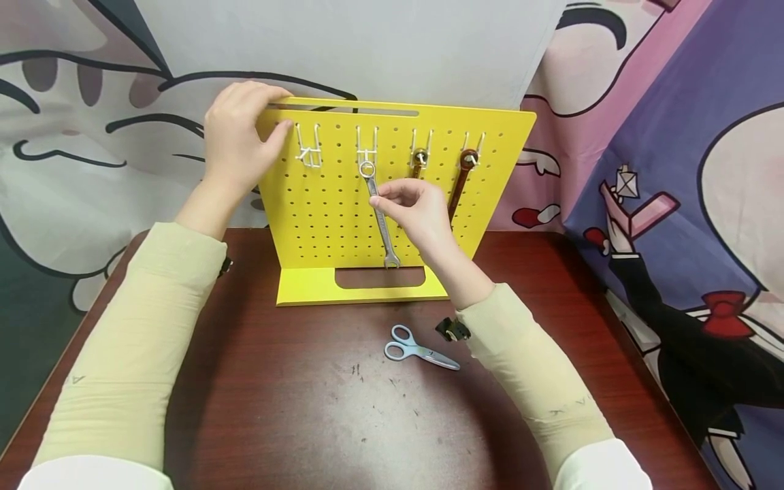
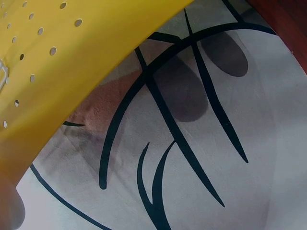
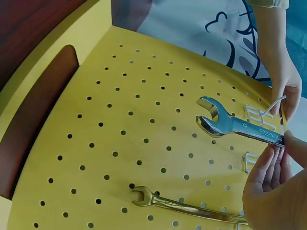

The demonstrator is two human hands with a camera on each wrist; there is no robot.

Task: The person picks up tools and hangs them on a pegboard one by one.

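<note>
Pinching hand: right hand [image 1: 422, 207], thumb and fingers on the silver combination wrench [image 1: 382, 228].
Wrench: ring end up at second hook [image 1: 367, 151] from left, can't tell if threaded; open end down, in front of yellow pegboard [image 1: 331, 204].
Left hand [image 1: 241, 133]: gripping pegboard's top left edge.
Right hooks: gold wrench [image 1: 419, 162], reddish-brown tool [image 1: 461, 184].
Table [image 1: 294, 395]: light-blue scissors [image 1: 422, 352], near side of pegboard.

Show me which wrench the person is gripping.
The silver wrench: the right hand pinches it; the gold wrench and reddish-brown one hang farther right.
</note>
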